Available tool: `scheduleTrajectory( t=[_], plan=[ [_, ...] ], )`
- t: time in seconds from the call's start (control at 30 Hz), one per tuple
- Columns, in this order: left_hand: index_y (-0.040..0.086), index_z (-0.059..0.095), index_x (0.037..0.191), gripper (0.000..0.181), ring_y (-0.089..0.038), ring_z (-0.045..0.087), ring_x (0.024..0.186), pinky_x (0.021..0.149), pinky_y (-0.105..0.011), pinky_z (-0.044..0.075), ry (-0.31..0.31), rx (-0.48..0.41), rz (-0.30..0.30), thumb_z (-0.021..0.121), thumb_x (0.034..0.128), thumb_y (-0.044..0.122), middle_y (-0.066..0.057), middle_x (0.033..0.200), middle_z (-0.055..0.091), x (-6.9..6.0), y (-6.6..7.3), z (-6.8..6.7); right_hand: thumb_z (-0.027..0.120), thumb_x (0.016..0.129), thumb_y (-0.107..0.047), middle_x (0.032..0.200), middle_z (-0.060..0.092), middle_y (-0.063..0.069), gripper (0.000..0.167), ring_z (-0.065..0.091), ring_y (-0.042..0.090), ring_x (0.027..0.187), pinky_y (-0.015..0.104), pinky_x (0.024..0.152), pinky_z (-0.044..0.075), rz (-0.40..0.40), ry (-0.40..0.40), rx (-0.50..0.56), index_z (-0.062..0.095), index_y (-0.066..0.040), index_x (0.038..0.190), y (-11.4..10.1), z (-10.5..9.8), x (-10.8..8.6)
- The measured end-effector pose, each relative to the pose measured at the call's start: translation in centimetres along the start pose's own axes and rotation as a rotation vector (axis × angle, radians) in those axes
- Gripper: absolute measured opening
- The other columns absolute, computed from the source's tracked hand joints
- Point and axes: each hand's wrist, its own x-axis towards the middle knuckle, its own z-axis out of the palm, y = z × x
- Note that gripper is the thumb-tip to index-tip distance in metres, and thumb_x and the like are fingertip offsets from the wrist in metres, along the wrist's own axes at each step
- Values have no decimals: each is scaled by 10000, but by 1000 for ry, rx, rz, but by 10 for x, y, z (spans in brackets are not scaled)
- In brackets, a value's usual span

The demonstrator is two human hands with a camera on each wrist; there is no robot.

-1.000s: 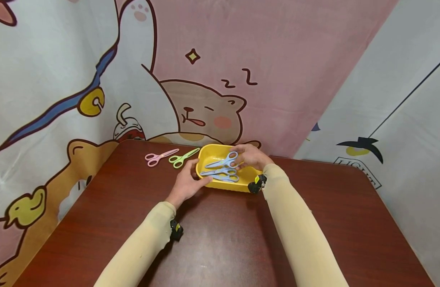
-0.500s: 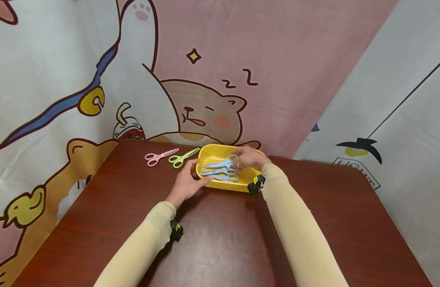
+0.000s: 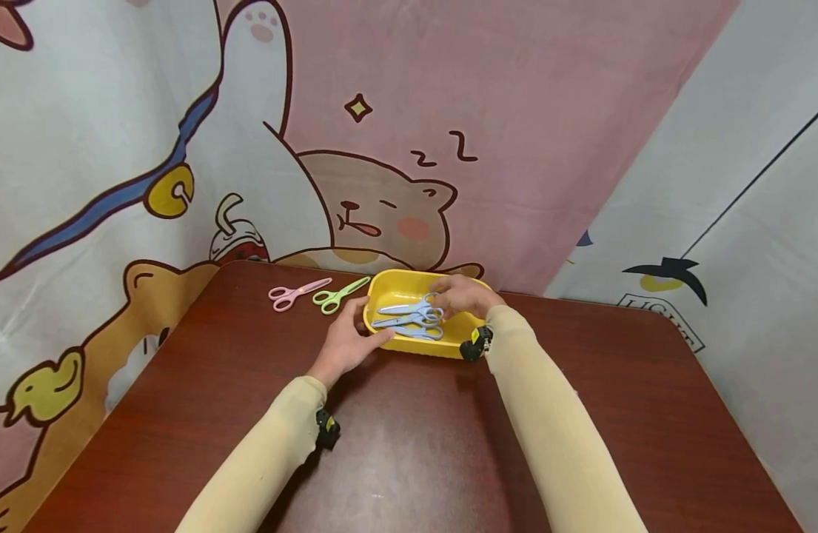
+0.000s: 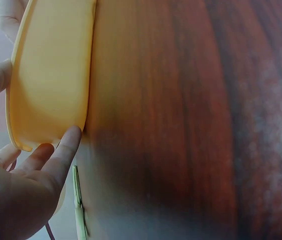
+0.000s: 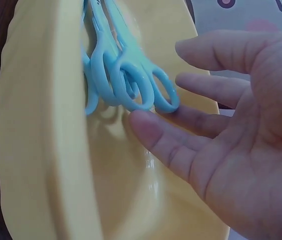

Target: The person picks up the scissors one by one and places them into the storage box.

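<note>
- Reddish-brown wood-grain table (image 3: 395, 451), beneath the yellow tray (image 3: 418, 345).
- Yellow tray, rounded at its corners.
- Left hand (image 3: 345, 342), gripping the tray's left end, thumb at the rim.
- Right hand (image 3: 467, 295), over the tray's interior, fingers spread.
- Three blue scissors (image 3: 406, 320) inside the tray, handles at the right fingertips; contact unclear.
- Pink scissors (image 3: 302, 290), left of the tray.
- Green scissors (image 3: 343, 294), just left of the tray.

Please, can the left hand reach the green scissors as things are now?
Probably yes: the green scissors lie beside the left hand, with nothing visible between them. However, that hand holds the yellow tray and would likely need to leave it.
</note>
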Motion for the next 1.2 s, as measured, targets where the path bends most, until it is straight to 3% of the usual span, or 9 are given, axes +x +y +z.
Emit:
scheduleTrajectory(
  t=[0.6,1.2],
  plan=[
    [128,407,1548,859,-256,639,1124,908,-388,538,-3,-7,8,871,850,317,-117,1374,606,-1,-1,0,614,1005,-89,1530,498,190,499,520,330,1321,492,1066,485,6,22,19,513,14,1483,2,-3,-2],
    [144,399,1552,858,-255,641,1113,884,-377,538,0,-4,5,868,854,314,-129,1336,618,-2,0,-1,603,1012,-92,1542,493,192,499,500,354,1365,519,1084,467,-58,41,72,509,16,1490,5,-7,-13]
  ],
)
